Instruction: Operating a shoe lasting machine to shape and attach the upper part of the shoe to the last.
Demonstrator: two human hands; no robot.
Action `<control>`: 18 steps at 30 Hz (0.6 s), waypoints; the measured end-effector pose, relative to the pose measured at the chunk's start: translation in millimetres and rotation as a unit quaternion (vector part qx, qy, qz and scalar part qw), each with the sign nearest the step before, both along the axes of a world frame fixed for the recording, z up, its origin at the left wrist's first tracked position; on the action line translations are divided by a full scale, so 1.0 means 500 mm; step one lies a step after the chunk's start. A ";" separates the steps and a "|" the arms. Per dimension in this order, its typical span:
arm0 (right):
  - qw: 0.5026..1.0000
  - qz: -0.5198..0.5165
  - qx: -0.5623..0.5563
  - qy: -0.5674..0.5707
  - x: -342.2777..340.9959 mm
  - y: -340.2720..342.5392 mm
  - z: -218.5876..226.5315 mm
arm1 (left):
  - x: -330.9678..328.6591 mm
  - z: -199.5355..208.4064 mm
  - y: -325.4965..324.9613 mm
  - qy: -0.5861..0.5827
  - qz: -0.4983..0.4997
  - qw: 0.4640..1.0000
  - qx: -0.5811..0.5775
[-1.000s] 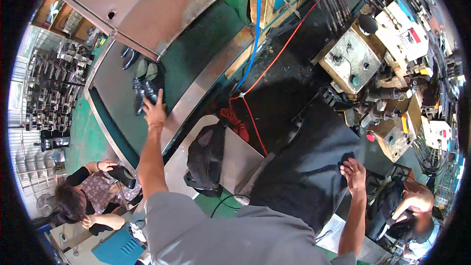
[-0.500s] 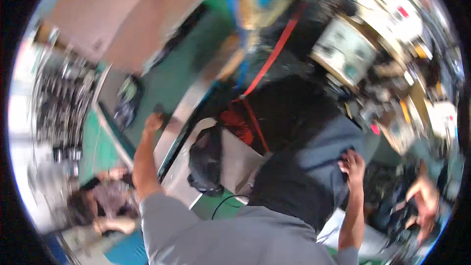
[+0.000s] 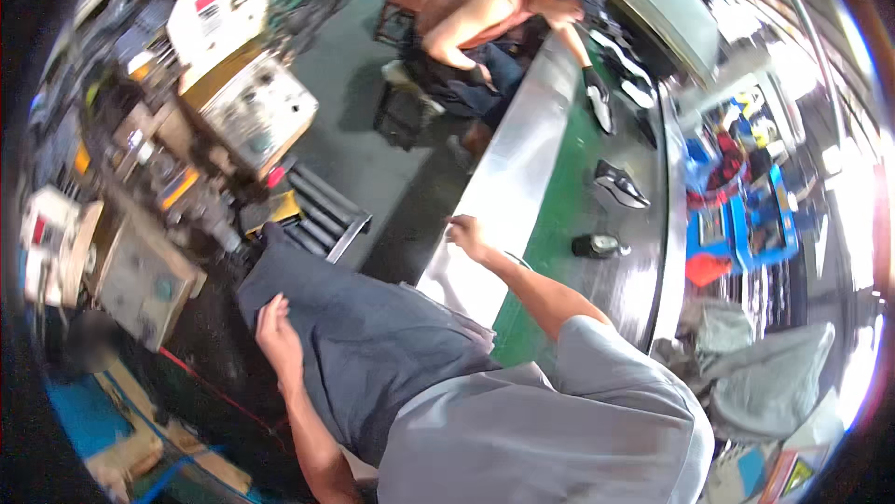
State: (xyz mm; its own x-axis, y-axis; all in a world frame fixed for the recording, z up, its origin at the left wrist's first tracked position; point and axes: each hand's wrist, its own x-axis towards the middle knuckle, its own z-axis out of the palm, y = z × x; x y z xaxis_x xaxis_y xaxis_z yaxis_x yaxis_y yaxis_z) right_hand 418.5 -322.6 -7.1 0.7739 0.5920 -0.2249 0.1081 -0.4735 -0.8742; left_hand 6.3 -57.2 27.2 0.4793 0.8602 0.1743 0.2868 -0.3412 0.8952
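Observation:
My left hand (image 3: 278, 329) hangs beside my dark-trousered leg (image 3: 364, 345), its fingers loosely stretched and nothing in them. Over the shiny metal ledge (image 3: 522, 164) of a long bench is my right hand (image 3: 468, 235), fingers curled in and no object visible in it. Beyond that ledge runs a green and dark conveyor surface (image 3: 559, 252). On it lie a black-and-white shoe (image 3: 620, 184) and a small dark shoe (image 3: 600, 245), both apart from my right hand.
Farther along the bench, a seated person (image 3: 485, 24) in a cap reaches a gloved hand to a shoe (image 3: 598, 103). Machines with a control box (image 3: 261, 112) stand at left, near a roller rack (image 3: 322, 210). Blue equipment (image 3: 746, 234) and grey covered bundles (image 3: 764, 378) are at right.
The view has swung round sharply; the machines are now at left and the shoe conveyor at right. My left hand has gone from above a bench to beside my leg; my right hand is over the ledge.

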 end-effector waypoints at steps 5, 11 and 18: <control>0.887 -0.296 -0.314 -0.167 0.049 -0.447 0.014 | 0.135 -0.009 0.004 0.090 -0.097 0.983 0.125; 0.677 -0.623 -0.391 0.025 0.020 -0.869 -0.030 | 0.116 -0.034 0.017 0.075 -0.079 0.993 0.054; 0.774 -0.146 -0.554 -0.267 0.298 -0.839 0.027 | -0.005 -0.036 0.084 0.035 -0.023 0.978 -0.205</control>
